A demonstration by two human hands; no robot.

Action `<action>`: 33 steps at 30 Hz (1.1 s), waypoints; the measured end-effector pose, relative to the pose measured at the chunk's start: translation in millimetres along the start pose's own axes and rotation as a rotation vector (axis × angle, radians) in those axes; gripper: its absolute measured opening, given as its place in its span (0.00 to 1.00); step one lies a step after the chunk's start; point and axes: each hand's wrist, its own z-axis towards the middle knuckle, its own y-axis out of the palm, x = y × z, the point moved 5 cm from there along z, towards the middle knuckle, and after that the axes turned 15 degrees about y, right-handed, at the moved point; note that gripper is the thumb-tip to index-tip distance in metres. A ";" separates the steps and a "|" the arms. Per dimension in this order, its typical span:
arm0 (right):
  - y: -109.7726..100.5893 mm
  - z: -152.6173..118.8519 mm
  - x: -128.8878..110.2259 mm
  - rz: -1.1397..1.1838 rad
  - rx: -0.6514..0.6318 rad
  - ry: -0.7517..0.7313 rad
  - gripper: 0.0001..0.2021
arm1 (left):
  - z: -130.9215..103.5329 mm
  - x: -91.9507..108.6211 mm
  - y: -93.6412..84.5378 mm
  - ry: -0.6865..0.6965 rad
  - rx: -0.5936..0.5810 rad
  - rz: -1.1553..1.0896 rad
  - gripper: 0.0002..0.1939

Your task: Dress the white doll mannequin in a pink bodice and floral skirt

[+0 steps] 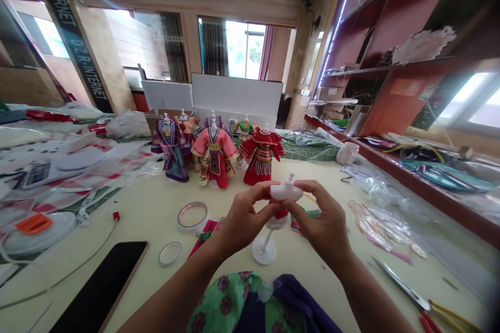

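A small white mannequin torso [287,192] stands upright on a stem with a round white base [264,251]. Red cloth [282,213] is around its middle. My left hand [245,213] pinches the torso's left side and the red cloth with thumb and fingers. On the other side, my right hand [326,218] pinches it in the same way, both thumbs near the front. Green floral and dark purple fabric [250,302] lies at the near edge. Pieces of red and green cloth [203,237] lie by my left forearm, partly hidden, and green cloth [312,214] is behind my right hand.
Several dressed mannequins [214,153] stand at the back. Tape rolls [192,216], a black phone [103,286] and a cable lie left. Scissors [404,283], yellow-handled tools and plastic bags [385,223] are right. A white scale [58,166] sits far left; shelves rise at right.
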 end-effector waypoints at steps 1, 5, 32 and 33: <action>-0.3 -0.7 -0.3 -0.009 0.007 -0.007 0.10 | -0.2 0.0 0.2 0.004 0.002 0.008 0.15; -1.1 -4.6 -0.6 -0.052 0.039 -0.033 0.09 | -2.7 -1.1 0.4 0.007 0.010 0.056 0.17; 1.5 -6.8 -3.5 -0.170 0.102 -0.011 0.10 | -3.9 -8.0 0.8 0.009 0.042 0.016 0.20; 1.9 -6.8 -4.4 -0.159 0.094 -0.015 0.09 | -4.1 -8.4 1.7 0.006 0.046 0.011 0.19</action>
